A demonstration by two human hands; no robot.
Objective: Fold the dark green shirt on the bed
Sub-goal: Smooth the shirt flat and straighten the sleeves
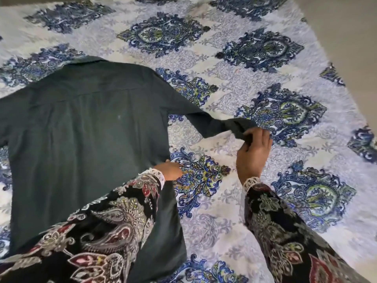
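Right hand (pixel 253 154) pinches the cuff end of the dark green shirt (pixel 85 127), its sleeve stretched out toward 3 o'clock. Left hand (pixel 170 170) rests at the shirt's right side seam, fingers mostly hidden, so its grip is unclear. Shirt lies back-up on the patterned bedspread (pixel 234 64), left side cut off, hem under the patterned sleeve (pixel 106 225).

Both arms wear black sleeves (pixel 98 231) with red and grey paisley print, white lace cuffs (pixel 158 175).

Dark green shirt (pixel 85 127) back-up, sleeve outstretched
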